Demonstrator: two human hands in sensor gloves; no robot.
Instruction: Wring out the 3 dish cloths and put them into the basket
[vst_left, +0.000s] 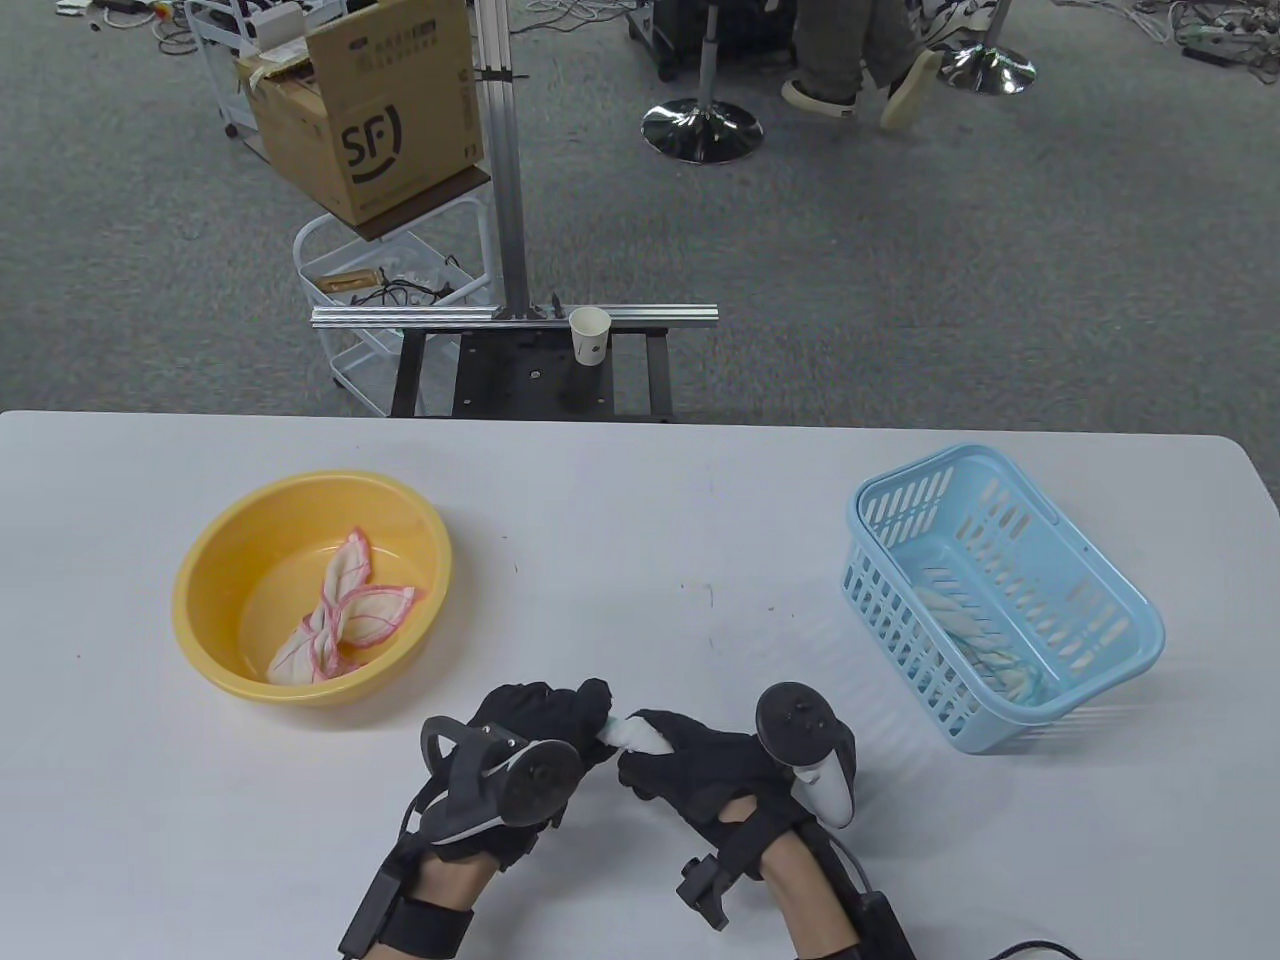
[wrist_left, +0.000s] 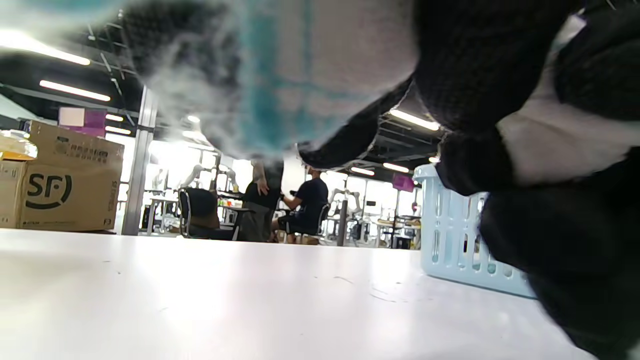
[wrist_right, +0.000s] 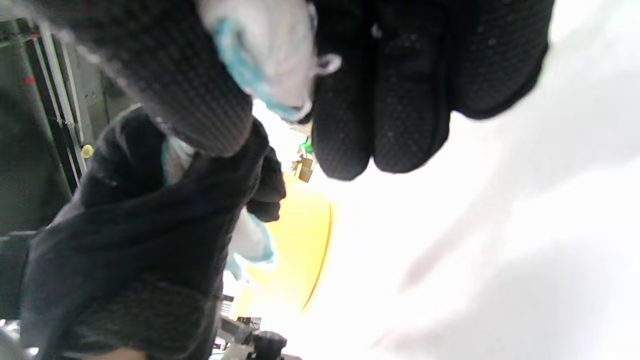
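Near the front edge of the white table (vst_left: 640, 520), the left hand (vst_left: 535, 745) and the right hand (vst_left: 700, 765) meet fist to fist, each with its fingers curled round one end of a white, teal-edged dish cloth (vst_left: 632, 733); only a small bunched bit of it shows between the gloves in the table view, the rest buried inside both grips. The right wrist view shows the same cloth squeezed between the right thumb and fingers (wrist_right: 390, 110), and again poking out of the left fist below, though the picture is blurred and washed out by glare. In the left wrist view the cloth is a soft, out-of-focus mass at the top edge, with the right glove filling the right side and blocking most of the light blue basket (vst_left: 1000, 600). That basket stands to the right of the hands, well apart from them, and a twisted white cloth (vst_left: 985, 640) lies along its floor, partly screened by the slatted wall. To the left sits a yellow basin (vst_left: 310, 590) holding a crumpled pink-edged cloth (vst_left: 340, 615); whether water lies in it is hard to make out
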